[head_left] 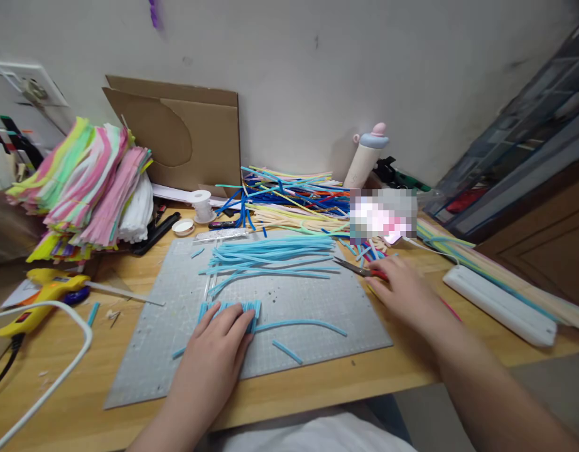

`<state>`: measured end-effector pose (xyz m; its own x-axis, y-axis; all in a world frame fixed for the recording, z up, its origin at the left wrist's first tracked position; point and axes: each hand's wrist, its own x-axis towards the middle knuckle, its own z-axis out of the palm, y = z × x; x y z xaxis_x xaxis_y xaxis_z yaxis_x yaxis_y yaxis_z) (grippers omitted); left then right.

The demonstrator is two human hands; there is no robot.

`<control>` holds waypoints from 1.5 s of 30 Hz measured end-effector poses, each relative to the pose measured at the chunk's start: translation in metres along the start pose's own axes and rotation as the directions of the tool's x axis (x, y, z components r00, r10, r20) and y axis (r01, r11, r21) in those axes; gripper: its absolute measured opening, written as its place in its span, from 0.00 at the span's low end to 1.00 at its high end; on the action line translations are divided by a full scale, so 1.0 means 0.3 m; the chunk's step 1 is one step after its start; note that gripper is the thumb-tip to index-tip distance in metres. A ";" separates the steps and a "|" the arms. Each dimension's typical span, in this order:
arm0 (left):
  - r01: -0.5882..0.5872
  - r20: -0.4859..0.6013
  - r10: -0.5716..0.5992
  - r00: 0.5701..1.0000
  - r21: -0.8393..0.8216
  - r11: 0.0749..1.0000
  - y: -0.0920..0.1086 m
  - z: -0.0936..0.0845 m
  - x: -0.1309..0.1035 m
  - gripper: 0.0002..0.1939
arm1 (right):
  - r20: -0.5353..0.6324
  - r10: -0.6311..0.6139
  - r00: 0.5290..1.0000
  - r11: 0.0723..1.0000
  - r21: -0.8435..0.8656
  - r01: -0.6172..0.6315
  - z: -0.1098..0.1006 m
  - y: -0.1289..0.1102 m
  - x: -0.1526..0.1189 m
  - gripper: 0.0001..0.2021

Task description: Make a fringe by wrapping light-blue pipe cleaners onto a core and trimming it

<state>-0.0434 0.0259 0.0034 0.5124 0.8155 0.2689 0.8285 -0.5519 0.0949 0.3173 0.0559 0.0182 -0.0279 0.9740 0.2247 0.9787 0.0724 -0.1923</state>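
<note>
My left hand [221,339] lies over a row of short blue pipe-cleaner pieces [255,309] on the grey cutting mat [318,348], its fingers spread on top of them. At the mat's right edge, my right hand [395,285] is at the red handle of the scissors [353,266], whose blades point left; its fingers are curled around that handle. Behind my left hand lies a bundle of long blue pipe cleaners [270,251]. One long blue strip [313,322] extends right from beside the row, and a short cut piece [287,351] lies near the front.
A yellow glue gun [39,298] with a white cable [89,333] is on the left, below colourful bundles [96,182]. Cardboard [214,138], a spool [203,207] and a bottle [365,157] stand behind. A white power strip [499,304] lies on the right.
</note>
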 end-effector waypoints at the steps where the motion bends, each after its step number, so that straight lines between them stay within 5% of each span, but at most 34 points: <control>1: -0.001 -0.004 0.001 1.000 0.001 1.000 -0.001 -0.003 0.000 0.15 | 0.039 -0.062 0.997 0.990 0.129 0.056 -0.009 -0.050 0.017 0.09; 3: 0.004 -0.008 -0.004 1.000 0.000 1.000 -0.001 -0.005 -0.001 0.15 | 0.125 -0.273 0.954 0.916 0.337 0.218 -0.015 -0.163 0.058 0.08; 6: 0.030 -0.015 -0.030 0.999 -0.005 1.000 0.011 0.001 -0.007 0.17 | 0.086 -0.430 0.899 0.839 0.406 0.362 0.019 -0.332 0.136 0.04; 12: 0.042 -0.053 -0.043 0.998 -0.018 0.999 0.034 0.003 -0.023 0.20 | 0.114 -0.353 0.929 0.878 0.383 0.286 0.172 -0.538 0.270 0.05; 17: 0.013 -0.009 -0.014 1.000 -0.034 0.999 0.021 -0.013 -0.037 0.21 | 0.148 -0.334 0.931 0.869 0.431 0.244 0.219 -0.562 0.315 0.03; 25: 0.100 -0.010 -0.105 0.994 -0.227 0.969 0.019 -0.029 -0.026 0.18 | 0.036 -0.342 0.939 0.814 0.511 0.277 0.088 -0.519 0.320 0.04; 27: 0.207 -0.111 -0.258 0.960 -0.340 0.917 0.019 -0.039 -0.013 0.18 | -0.011 -0.354 0.935 0.790 0.531 0.306 0.053 -0.507 0.303 0.04; 31: 0.351 -0.361 -0.568 0.740 -0.513 0.783 -0.003 -0.075 0.026 0.29 | -0.030 -0.379 0.925 0.765 0.552 0.331 0.003 -0.474 0.247 0.04; 32: 0.355 -0.363 -0.580 0.730 -0.524 0.774 -0.011 -0.086 0.038 0.31 | -0.020 -0.390 0.920 0.762 0.554 0.335 -0.005 -0.465 0.231 0.04; 38: 0.280 -0.097 -0.350 0.932 -0.422 0.862 -0.037 -0.107 0.102 0.17 | 0.079 -0.420 0.904 0.785 0.531 0.319 -0.030 -0.419 0.157 0.05; 42: 0.289 -0.019 -0.319 0.948 -0.376 0.881 -0.010 -0.094 0.113 0.16 | 0.144 -0.394 0.908 0.842 0.453 0.293 -0.035 -0.412 0.118 0.04; 45: 0.303 0.076 -0.298 0.951 -0.396 0.867 0.033 -0.105 0.112 0.15 | 0.086 -0.443 0.892 0.809 0.467 0.357 -0.030 -0.436 0.077 0.09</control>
<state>-0.0251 0.0425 0.0435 0.2579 0.9538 0.1543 0.7841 -0.2999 0.5433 0.1906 0.0672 0.0570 -0.4762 0.8554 0.2038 0.6869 0.5066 -0.5210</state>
